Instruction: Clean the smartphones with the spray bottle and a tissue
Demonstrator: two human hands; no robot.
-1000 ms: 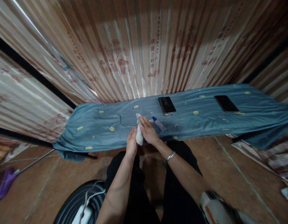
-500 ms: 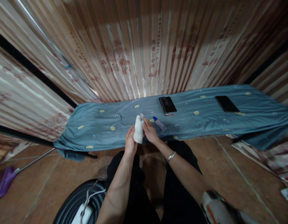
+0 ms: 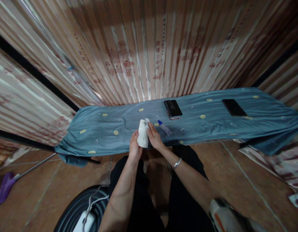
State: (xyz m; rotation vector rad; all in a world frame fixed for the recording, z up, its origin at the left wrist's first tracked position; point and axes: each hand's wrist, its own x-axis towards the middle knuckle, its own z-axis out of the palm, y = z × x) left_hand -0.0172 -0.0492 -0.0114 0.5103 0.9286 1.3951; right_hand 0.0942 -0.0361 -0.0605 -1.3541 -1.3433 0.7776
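Over teal printed fabric (image 3: 105,141), my left hand (image 3: 135,145) grips a tapered glossy-white object (image 3: 142,134); my right hand (image 3: 154,137), grip unclear, could push it loose.

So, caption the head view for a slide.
Left hand holds a white object, right hand alongside, over patterned blue cloth.

Cloth-cov'd tbl (image 3: 127,138) w/ phone stack (image 3: 173,109), blue-capped btl (image 3: 164,128), lone phone (image 3: 234,107) R.

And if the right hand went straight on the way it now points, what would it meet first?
The right hand would probably meet the small whitish piece just ahead, beside the glossy white tapered object in the left hand; they may be touching, but depth is unclear.
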